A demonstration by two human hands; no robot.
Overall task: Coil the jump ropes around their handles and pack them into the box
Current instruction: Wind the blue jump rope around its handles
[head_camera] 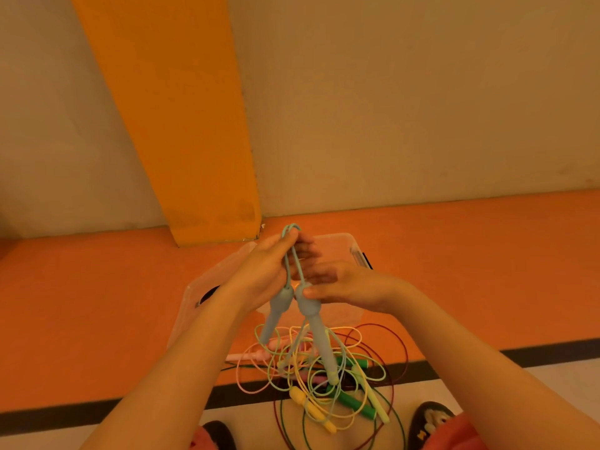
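Right now the left hand (259,271) pinches the doubled blue cord (294,258) at its top bend. The right hand (347,287) nips it just above the two blue handles (316,332), which dangle over the pile of other ropes (324,394). The clear box (344,241) sits just behind the hands (open, as far as I can tell). Trouble I'd expect: the slack cord below snagging in that tangle and dragging other ropes up, or the handles swinging apart before coiling.
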